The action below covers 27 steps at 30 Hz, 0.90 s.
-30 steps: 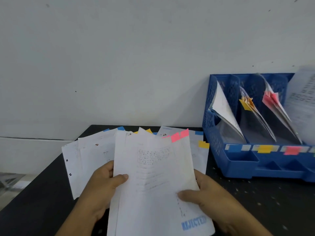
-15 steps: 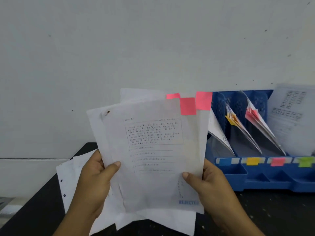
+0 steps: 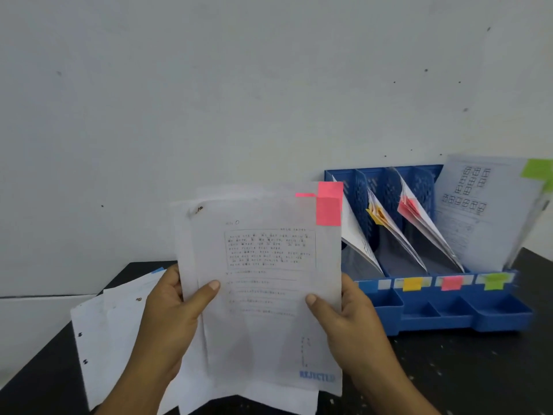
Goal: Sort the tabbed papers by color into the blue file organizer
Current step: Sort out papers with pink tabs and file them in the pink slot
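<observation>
Held papers: a small stack of pink-tabbed papers [image 3: 263, 289] is raised upright between both hands, in front of the wall and just left of the blue file organizer [image 3: 449, 310].
Left hand [image 3: 170, 319]: grips the stack's left edge, thumb across the front sheet, fingers behind.
Right hand [image 3: 350, 322]: grips the right edge the same way, thumb on the front.
Pink tabs [image 3: 328, 206]: stick up at the stack's top right corner, overlapping the organizer's leftmost slot in view.
Front sheet: printed text, with a blue "REJECTED" stamp [image 3: 317, 377] at lower right.
Loose papers [image 3: 110, 330]: lie on the dark surface [image 3: 466, 375] under and left of the left hand, one with a blue tab.
Organizer: stands on the surface against the wall; slots hold papers with yellow, pink and green tabs, matching labels on its front.
</observation>
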Tool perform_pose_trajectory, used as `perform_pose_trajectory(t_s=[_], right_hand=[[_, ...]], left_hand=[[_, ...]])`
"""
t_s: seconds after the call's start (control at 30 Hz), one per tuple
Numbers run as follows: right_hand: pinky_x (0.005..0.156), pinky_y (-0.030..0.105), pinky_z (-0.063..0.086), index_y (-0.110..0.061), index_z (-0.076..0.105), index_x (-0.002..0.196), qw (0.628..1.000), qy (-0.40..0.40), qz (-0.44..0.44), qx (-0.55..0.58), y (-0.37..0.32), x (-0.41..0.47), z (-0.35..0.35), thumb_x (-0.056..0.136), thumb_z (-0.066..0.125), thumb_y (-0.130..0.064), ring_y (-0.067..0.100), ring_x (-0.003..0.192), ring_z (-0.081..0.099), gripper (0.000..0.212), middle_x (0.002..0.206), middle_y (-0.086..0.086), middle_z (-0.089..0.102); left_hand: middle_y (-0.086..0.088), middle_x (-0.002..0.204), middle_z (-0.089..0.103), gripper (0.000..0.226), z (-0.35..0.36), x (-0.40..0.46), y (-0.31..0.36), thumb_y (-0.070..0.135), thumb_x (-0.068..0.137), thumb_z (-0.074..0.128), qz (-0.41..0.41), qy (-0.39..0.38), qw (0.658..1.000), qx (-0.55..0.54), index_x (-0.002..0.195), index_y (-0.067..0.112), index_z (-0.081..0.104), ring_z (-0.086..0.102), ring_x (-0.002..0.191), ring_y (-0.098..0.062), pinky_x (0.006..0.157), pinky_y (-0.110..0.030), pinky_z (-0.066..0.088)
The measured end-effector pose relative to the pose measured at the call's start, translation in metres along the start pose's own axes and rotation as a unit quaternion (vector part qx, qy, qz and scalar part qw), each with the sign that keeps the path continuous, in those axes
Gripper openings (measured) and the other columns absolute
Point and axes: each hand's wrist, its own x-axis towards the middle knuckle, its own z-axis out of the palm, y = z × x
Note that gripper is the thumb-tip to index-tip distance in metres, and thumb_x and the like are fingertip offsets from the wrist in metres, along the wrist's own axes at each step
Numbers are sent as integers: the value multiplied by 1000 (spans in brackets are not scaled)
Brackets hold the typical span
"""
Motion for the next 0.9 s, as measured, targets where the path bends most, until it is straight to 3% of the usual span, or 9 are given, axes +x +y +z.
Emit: perform_pose_trajectory(t_s=[0.13,0.2,0.33,0.43,0.53,0.7,0.9], right_hand=[[69,22,58,-39,57,107,1000,-6,-14,4,-6,-2,-1,96,58,-21,1,93,67,21,104,-18,69],[68,18,56,-35,56,108,1000,-13,-25,-5,-6,-3,-4,96,57,-21,-2,93,65,19,105,-15,68],[73,8,49,-44,46,118,995,-33,4,-90,1,-3,-12,94,61,-24,-3,101,58,35,112,-23,61],[85,21,53,-42,50,120,982,-16,34,-184,6,0,-19,95,57,-32,3,103,57,28,113,-20,62],[76,26,59,-35,58,110,978,10,36,-207,4,-1,-28,97,52,-36,5,91,63,14,101,-15,66],[59,26,58,-26,65,87,979,109,-10,-169,-18,-4,-59,97,54,-27,6,70,69,16,79,-7,72],[47,28,54,-16,64,80,958,266,-33,-100,-57,0,-126,95,56,-26,13,64,70,21,70,-3,71]], left_hand=[[12,102,72,37,10,0,3,17,82,74,25,5,999,28,115,29,62,68,96,-13,81,-35,54],[10,104,72,34,13,1,1,16,83,72,21,-1,999,30,114,27,63,67,98,-15,85,-38,54],[9,104,72,28,22,3,-4,15,87,69,13,-14,999,37,111,29,64,66,101,-17,91,-40,51],[8,110,69,32,31,4,-2,14,90,65,17,-16,999,42,119,27,61,63,105,-19,93,-40,49],[7,113,68,33,43,6,4,15,91,63,22,-31,998,46,121,28,60,63,106,-20,94,-44,50],[10,103,72,32,71,12,28,17,89,66,60,-59,996,24,116,33,58,67,98,-14,83,-35,53],[15,128,54,55,119,10,47,30,87,68,112,-66,991,41,136,37,43,54,115,-7,91,-27,45]])
